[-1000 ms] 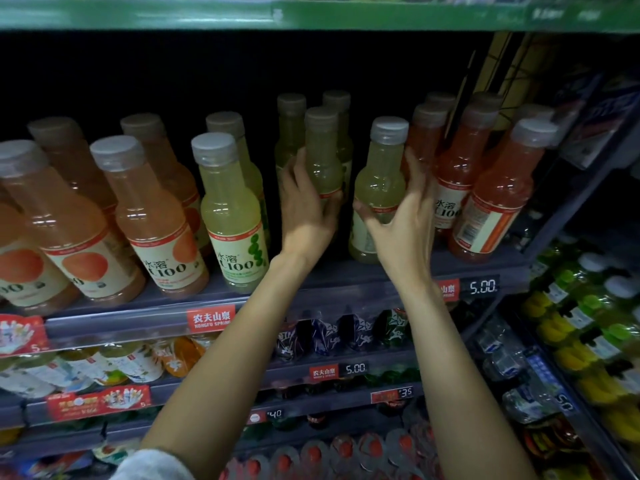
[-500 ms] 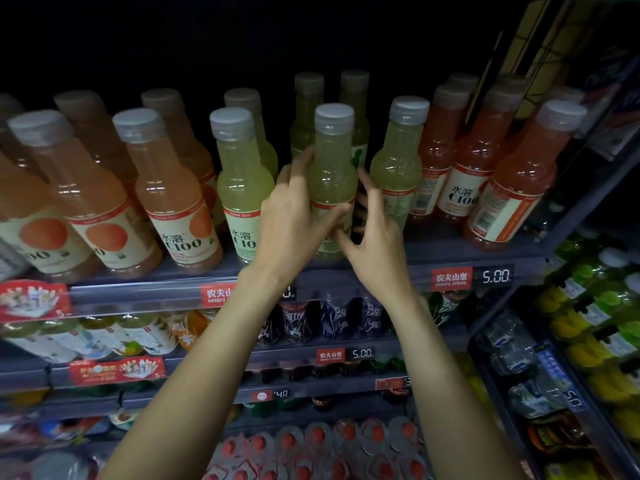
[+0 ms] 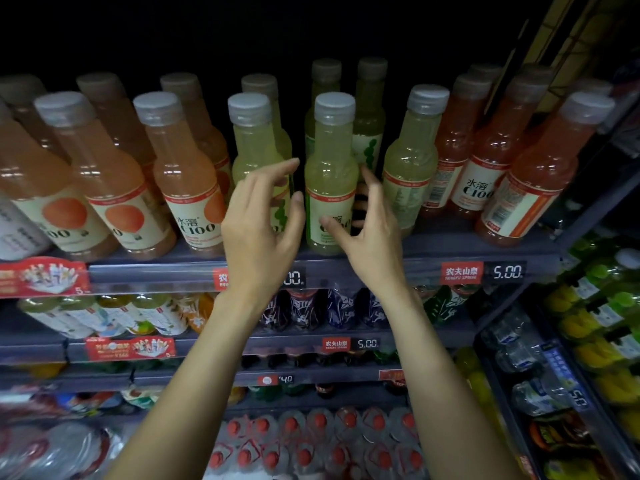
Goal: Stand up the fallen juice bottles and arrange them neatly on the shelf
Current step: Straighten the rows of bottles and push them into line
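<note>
Space is left either side of the upright green bottle (image 3: 330,174); left hand (image 3: 258,223) and right hand (image 3: 369,233) are spread wide, nothing gripped, above the shelf edge (image 3: 381,268).

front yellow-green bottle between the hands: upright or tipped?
Upright. The yellow-green bottle stands on its base at the shelf edge, cap on top. Left hand and right hand flank it, fingers open.

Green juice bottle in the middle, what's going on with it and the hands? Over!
Left hand open, right hand open, either side of it. Green juice bottle upright at the shelf front. Nothing in the way.
</note>
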A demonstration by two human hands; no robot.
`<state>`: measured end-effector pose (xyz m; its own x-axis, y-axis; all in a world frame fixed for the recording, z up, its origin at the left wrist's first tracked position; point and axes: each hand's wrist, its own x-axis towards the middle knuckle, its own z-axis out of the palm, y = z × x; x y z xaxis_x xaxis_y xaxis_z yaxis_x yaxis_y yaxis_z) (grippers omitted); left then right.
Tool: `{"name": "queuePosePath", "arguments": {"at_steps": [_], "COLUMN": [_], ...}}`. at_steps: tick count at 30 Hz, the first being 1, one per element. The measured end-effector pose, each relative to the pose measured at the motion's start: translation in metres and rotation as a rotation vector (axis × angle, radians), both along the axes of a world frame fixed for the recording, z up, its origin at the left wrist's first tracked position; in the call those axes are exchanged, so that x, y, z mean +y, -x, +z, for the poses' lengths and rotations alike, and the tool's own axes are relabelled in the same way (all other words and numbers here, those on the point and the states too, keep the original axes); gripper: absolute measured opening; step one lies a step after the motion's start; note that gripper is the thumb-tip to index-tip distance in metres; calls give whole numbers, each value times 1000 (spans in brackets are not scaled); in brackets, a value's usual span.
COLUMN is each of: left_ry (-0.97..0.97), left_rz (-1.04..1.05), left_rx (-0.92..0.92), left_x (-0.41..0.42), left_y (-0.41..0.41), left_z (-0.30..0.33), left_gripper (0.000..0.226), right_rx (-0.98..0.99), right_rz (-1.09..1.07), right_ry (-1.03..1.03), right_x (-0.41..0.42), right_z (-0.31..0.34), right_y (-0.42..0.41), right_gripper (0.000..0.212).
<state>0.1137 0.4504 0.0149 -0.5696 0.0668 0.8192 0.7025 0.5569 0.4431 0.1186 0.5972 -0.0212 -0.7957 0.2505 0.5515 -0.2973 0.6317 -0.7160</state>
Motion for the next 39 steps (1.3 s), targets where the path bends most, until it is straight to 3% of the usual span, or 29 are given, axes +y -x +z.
{"name": "queuePosePath", "arguments": {"at_steps": [5,10,12,15,19,24,27,29,32,35,39], "left_ry": [199,211,196,186,197,172,134,89,18,-86,-177], "left_rz": [163,156,162,161,174,173,158,144,114,99,105], "left_rx": [-48,-34,-45,-87,-104,-103,-100,-78,-48,-54,-50], "left_x": [18,38,43,49,55,55,55,52,48,42,37], "left_y": [-1,1,5,10,12,14,13,12,5,-6,-15], "left_z": [1,5,8,11,8,7,6,3,-2,-5,-10], "left_gripper": [50,64,74,92,96,97,98,97,96,97,95], "right_rx": [32,261,219,107,68,111,258,430,537,374,110], "right_rz": [19,-267,-313,-184,-191,-395,-548,-502,-209,1,95], "right_ry": [-42,80,46,4,-60,-189,-308,-317,-302,-289,-257], "right_x": [6,55,71,76,75,69,60,55,47,38,29], "right_z": [8,19,21,23,22,16,11,15,29,46,66], "right_y": [-10,-25,-21,-10,2,7,4,3,11,27,54], "right_gripper": [70,31,33,58,81,82,67,45,24,27,34]}}
